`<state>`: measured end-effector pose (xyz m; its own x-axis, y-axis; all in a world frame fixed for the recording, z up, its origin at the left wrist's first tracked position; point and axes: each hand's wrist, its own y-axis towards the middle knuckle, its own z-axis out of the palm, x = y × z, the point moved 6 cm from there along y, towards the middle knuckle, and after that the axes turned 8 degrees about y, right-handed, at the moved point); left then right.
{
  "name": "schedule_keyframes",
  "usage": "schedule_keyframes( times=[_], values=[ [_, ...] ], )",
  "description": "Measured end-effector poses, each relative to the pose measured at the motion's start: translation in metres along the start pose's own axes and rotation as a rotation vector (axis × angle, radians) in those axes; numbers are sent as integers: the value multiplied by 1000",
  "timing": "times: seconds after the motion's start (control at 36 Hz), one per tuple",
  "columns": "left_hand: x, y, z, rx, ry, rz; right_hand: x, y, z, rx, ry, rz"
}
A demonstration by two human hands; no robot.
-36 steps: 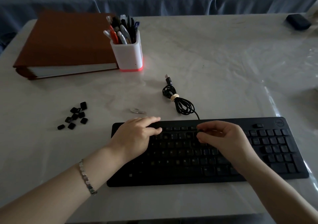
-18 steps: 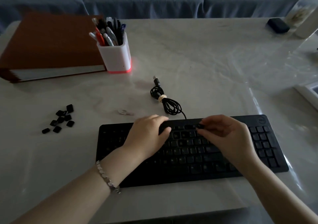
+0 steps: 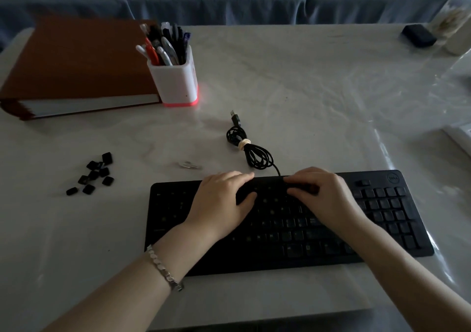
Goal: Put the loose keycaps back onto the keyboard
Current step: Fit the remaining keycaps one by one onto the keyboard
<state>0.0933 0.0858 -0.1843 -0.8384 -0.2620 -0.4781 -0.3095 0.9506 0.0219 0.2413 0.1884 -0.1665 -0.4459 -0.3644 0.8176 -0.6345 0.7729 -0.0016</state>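
Note:
The black keyboard [image 3: 387, 211] lies at the near middle of the white table. My left hand [image 3: 221, 204] rests flat on its upper left keys, fingers straight. My right hand [image 3: 323, 199] is over the top key rows just right of centre. Its bent index finger and thumb pinch a small black keycap [image 3: 303, 186] down against the top row, and the cap is mostly hidden by the fingers. Several loose black keycaps [image 3: 94, 173] lie in a small heap on the table, left of the keyboard.
The keyboard's coiled USB cable [image 3: 254, 153] lies just behind it. A small silvery clip [image 3: 188, 165] lies near the cable. A white pen holder [image 3: 175, 81] and a brown binder [image 3: 76, 63] stand at back left. A dark block [image 3: 418, 35] sits at back right.
My right hand has lowered the keycap onto the top row and my left hand has slid slightly right. The camera view has shifted.

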Motion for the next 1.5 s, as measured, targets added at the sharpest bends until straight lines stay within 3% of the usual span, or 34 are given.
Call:
schedule_keyframes(
  times=[0.25, 0.53, 0.67, 0.97, 1.22, 1.5],
  values=[
    [0, -1, 0, 15, -10, -8, 0, 12, 9, 118, -126, 37],
    [2, -1, 1, 31, -4, -5, 4, 14, 9, 102, -135, 90],
    [3, 0, 2, 22, -7, 5, 10, 9, 12, 75, -267, -52],
    [3, -1, 2, 11, -6, 18, 9, 1, 8, -11, -293, -262],
    [1, 0, 0, 28, 19, 10, 26, -5, 12, 42, -514, -494],
    [0, 0, -1, 39, 32, 13, 28, -6, 16, 11, -589, -541]
  ],
)
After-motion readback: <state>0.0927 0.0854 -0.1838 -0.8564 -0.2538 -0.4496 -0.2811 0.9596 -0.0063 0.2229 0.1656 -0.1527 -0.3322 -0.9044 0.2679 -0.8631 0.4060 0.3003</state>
